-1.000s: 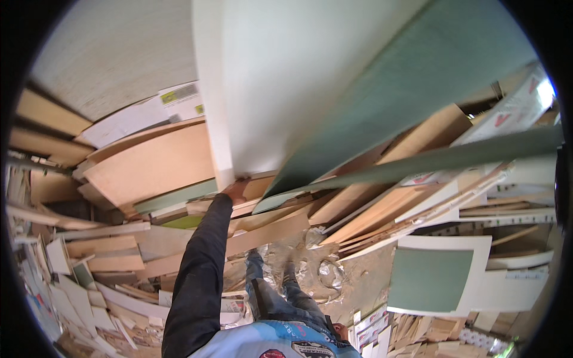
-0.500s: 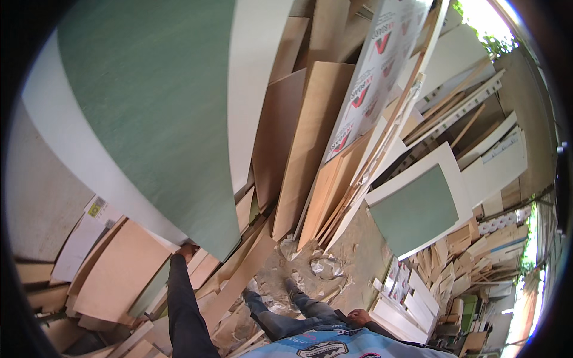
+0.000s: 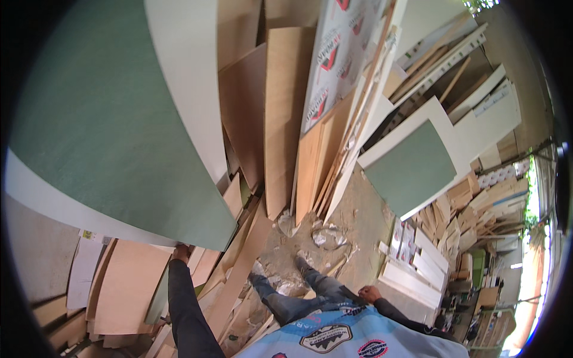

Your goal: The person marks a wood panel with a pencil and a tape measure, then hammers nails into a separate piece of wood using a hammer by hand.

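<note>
Big green-faced board [image 3: 113, 125] with a pale edge fills the upper left, tilted up over the scrap pile, its lower corner at the left hand [image 3: 181, 252]. Plywood sheets [image 3: 286, 113] lean upright at centre far, a printed panel [image 3: 343, 59] beside them; a smaller green panel [image 3: 412, 167] leans to the right; stacked white strips [image 3: 412, 268] lie near right on the dirt floor [image 3: 358, 221]. Risk, as I judge it: board is large and held at one corner only, so it could swing or slip and drop onto the loose offcuts or the legs below. Left fingers sit under the board's bottom edge, gripping it by the look of it; the exact wrap is hidden. Right hand [image 3: 370, 293] hangs by the hip, well apart from the board, holding nothing visible; curl too small to tell.
</note>
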A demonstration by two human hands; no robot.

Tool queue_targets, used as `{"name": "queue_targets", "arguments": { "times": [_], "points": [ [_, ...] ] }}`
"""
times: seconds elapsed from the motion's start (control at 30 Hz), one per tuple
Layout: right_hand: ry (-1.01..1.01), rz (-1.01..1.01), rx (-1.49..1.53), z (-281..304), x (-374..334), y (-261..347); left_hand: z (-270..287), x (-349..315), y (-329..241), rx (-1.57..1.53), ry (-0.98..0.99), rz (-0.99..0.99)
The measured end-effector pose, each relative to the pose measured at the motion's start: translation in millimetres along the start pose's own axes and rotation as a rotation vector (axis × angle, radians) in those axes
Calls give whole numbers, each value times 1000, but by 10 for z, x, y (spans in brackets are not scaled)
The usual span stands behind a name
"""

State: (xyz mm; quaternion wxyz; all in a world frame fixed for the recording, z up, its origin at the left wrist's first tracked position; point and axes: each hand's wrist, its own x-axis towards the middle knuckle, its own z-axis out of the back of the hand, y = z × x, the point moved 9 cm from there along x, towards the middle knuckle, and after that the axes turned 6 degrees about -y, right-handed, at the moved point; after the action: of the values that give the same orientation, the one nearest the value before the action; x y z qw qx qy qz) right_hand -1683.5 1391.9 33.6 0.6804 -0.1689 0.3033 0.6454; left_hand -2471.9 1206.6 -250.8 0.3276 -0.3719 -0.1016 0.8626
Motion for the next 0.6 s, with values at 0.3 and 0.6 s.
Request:
{"name": "queue_targets", "arguments": {
  "times": [0.3, 0.6],
  "points": [
    [66, -6, 240, -139, 452, 250, 575, -870, 1340, -44, -176, -70],
    [40, 63, 254, -297, 711, 233, 1188, -1910, 677, 35, -538, 49]
  ]
}}
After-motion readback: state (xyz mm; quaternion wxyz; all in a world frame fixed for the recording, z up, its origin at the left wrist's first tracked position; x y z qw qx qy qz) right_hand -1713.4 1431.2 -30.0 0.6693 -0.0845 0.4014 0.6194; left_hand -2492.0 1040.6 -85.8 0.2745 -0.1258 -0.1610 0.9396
